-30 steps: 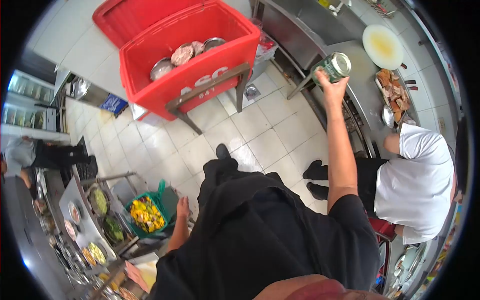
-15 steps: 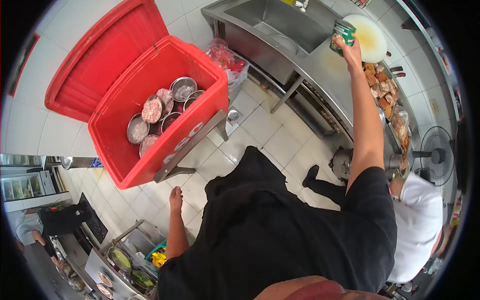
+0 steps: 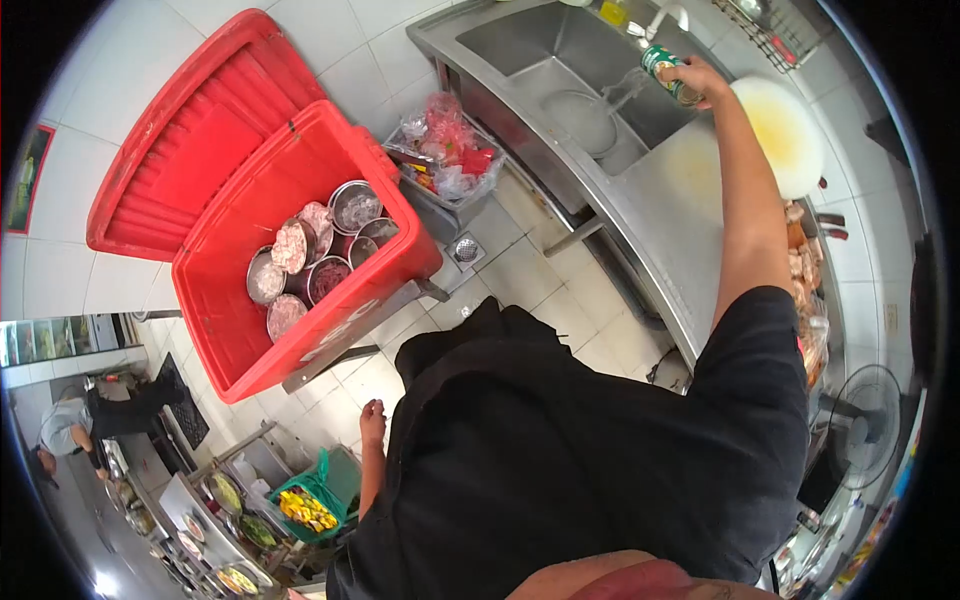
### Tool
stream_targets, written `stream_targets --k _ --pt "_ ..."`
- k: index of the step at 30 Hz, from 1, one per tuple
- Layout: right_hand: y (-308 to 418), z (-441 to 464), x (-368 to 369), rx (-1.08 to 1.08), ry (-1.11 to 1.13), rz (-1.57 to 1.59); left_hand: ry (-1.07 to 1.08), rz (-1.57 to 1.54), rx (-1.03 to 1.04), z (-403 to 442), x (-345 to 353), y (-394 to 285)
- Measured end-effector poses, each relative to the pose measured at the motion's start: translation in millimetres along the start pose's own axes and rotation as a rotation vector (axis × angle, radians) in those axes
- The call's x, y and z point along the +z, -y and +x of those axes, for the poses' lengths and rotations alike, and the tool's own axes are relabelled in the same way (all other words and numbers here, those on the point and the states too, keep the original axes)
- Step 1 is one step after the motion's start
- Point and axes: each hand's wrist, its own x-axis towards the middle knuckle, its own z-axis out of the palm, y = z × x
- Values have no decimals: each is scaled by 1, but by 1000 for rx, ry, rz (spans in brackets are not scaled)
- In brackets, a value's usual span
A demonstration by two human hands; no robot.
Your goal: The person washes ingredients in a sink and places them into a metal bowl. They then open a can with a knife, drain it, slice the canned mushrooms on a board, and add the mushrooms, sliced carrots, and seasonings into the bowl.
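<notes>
My right hand point(image 3: 700, 80) is wrapped round a green tin can point(image 3: 668, 72) and holds it tilted over the edge of the steel sink point(image 3: 520, 60), close to the white tap point(image 3: 660, 20). A clear streak of water shows in the sink beside the can; whether it comes from the can or the tap I cannot tell. In the basin lies a round, shallow dish point(image 3: 580, 122). Low at my side hangs my left hand point(image 3: 373, 425), its fingers loosely curled with nothing visible in them. It touches nothing and is nearest to the red cooler box point(image 3: 350, 345).
Inside the open cooler stand several metal bowls point(image 3: 327, 280) with pale and reddish contents. A bin point(image 3: 450, 205) full of plastic bags stands beside it. Right of the sink are a round white board point(image 3: 780, 140) and knives point(image 3: 832, 227). Another person point(image 3: 75, 420) works at the far left.
The can has moved from the counter to over the sink and is now tilted, in my right hand. Water now shows in the basin. The person in white at the right is out of sight.
</notes>
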Motion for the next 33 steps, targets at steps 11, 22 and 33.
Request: stream_targets --k 11,22,33 --pt "5 63 -49 -90 -38 321 7 -38 2 16 12 29" --pt "43 55 -84 -204 -106 492 -36 146 92 38 48 -65" --pt "46 147 -108 -455 -412 58 -92 455 66 11 41 9"
